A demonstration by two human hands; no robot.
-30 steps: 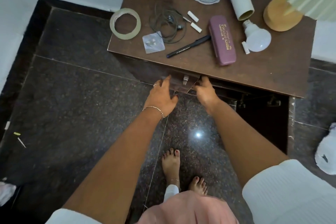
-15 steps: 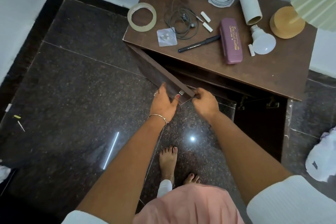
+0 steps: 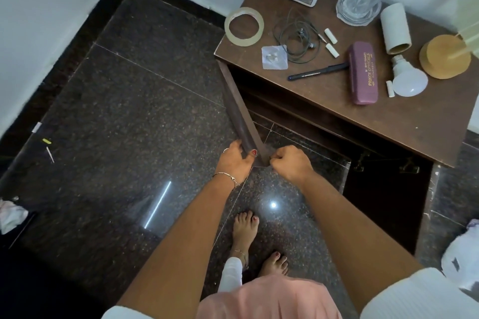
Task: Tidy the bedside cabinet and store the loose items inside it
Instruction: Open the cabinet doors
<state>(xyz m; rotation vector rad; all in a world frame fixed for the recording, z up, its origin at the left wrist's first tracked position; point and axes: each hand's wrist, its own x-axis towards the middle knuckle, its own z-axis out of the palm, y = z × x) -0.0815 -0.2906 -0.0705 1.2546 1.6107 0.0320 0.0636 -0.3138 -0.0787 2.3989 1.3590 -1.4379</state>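
Centre frame: my left hand (image 3: 234,160) and right hand (image 3: 291,163) grip the free edge of the dark brown wooden cabinet door (image 3: 239,114), swung open; stiff, hinged, light.

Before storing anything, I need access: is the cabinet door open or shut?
Open. The cabinet door is swung out, both hands, left hand and right hand, at its free edge, exposing the dark interior.

The left hand (image 3: 234,160) and the right hand (image 3: 290,163) grip the near edge of the open cabinet door (image 3: 239,114); loose items lie on the cabinet top (image 3: 337,101).
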